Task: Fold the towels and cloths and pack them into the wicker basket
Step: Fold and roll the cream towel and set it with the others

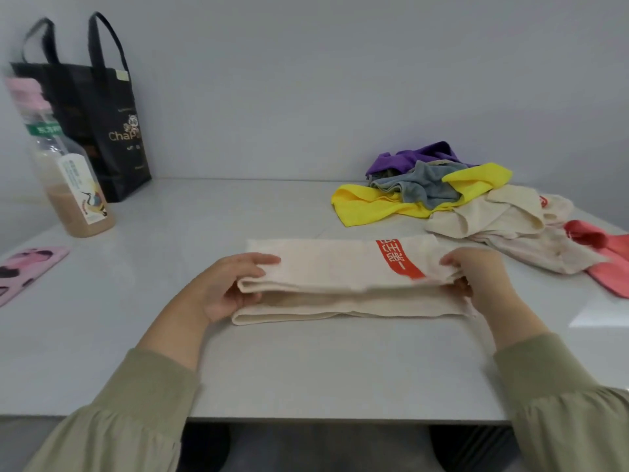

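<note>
A cream towel [326,267] with a red printed band lies lengthwise on the white table [306,369] in front of me, partly folded over itself. My left hand [228,284] pinches the upper layer at its left end, and my right hand [476,277] pinches the same layer at its right end. That layer is lifted a little off the lower one. A heap of unfolded cloths sits at the back right: purple [415,155], grey [425,185], yellow [374,206], cream [493,216] and pink-red [609,257]. No wicker basket is in view.
A black tote bag [102,131] stands against the wall at the back left. A bottle of beige drink [68,165] with a pink cap stands beside it. A pink patterned flat item [27,270] lies at the left table edge.
</note>
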Action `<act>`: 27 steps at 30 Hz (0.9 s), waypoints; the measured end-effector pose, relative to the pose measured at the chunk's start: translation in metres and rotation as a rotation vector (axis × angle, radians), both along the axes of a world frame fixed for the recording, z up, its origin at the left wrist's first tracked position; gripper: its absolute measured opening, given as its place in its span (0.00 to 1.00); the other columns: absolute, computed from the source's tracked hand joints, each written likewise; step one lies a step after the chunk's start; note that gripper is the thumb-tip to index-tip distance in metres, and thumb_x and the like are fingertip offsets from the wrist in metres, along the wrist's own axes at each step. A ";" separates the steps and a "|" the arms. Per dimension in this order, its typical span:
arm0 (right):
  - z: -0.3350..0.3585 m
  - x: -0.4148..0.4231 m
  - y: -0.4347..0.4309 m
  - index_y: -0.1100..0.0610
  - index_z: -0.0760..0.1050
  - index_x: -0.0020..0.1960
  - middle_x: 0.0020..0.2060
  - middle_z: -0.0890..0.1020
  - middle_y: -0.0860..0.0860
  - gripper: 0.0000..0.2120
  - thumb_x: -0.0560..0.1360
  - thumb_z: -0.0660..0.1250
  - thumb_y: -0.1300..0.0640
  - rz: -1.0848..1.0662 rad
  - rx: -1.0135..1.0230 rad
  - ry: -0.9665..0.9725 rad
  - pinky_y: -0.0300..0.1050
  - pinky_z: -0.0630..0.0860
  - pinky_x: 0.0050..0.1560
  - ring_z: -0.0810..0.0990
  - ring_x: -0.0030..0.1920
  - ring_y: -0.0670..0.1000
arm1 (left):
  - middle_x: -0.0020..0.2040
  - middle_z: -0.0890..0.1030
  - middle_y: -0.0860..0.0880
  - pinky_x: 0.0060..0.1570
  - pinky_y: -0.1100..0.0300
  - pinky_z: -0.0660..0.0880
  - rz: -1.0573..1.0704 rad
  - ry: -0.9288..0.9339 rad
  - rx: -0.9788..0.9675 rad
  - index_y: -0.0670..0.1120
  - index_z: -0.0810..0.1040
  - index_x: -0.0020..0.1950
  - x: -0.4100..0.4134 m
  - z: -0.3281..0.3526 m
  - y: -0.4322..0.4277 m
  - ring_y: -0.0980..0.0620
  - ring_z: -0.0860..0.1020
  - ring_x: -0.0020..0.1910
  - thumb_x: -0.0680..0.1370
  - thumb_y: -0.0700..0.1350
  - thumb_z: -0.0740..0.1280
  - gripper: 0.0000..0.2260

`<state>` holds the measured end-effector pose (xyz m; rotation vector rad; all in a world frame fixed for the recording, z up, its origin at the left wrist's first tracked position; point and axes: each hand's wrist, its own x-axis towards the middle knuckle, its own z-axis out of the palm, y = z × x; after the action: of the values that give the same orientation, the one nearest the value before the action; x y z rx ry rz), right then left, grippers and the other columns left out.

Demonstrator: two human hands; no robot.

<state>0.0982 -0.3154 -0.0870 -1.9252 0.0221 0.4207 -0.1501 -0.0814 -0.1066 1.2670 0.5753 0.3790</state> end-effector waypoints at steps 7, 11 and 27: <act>-0.020 -0.001 0.008 0.57 0.79 0.39 0.34 0.78 0.55 0.11 0.75 0.60 0.65 0.140 -0.063 -0.317 0.41 0.71 0.33 0.76 0.33 0.53 | 0.44 0.81 0.44 0.35 0.62 0.78 0.119 0.091 0.212 0.45 0.82 0.47 0.012 -0.008 0.005 0.50 0.80 0.39 0.77 0.30 0.59 0.15; -0.025 0.001 0.021 0.55 0.81 0.45 0.34 0.78 0.51 0.17 0.74 0.55 0.67 0.139 -0.018 -0.457 0.41 0.71 0.36 0.74 0.32 0.52 | 0.37 0.75 0.48 0.32 0.64 0.71 0.295 0.073 0.332 0.49 0.82 0.48 0.026 -0.019 0.008 0.52 0.73 0.31 0.76 0.32 0.62 0.14; -0.037 -0.008 0.008 0.63 0.79 0.37 0.35 0.80 0.58 0.07 0.71 0.63 0.64 0.121 -0.244 -0.571 0.41 0.69 0.34 0.74 0.36 0.53 | 0.54 0.74 0.45 0.22 0.65 0.70 0.408 0.052 0.320 0.47 0.80 0.51 0.026 -0.015 0.009 0.51 0.69 0.28 0.71 0.24 0.51 0.25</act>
<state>0.0900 -0.3077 -0.1238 -2.2324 -0.4350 -0.0693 -0.1237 -0.0722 -0.1216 1.4664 0.8451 0.8044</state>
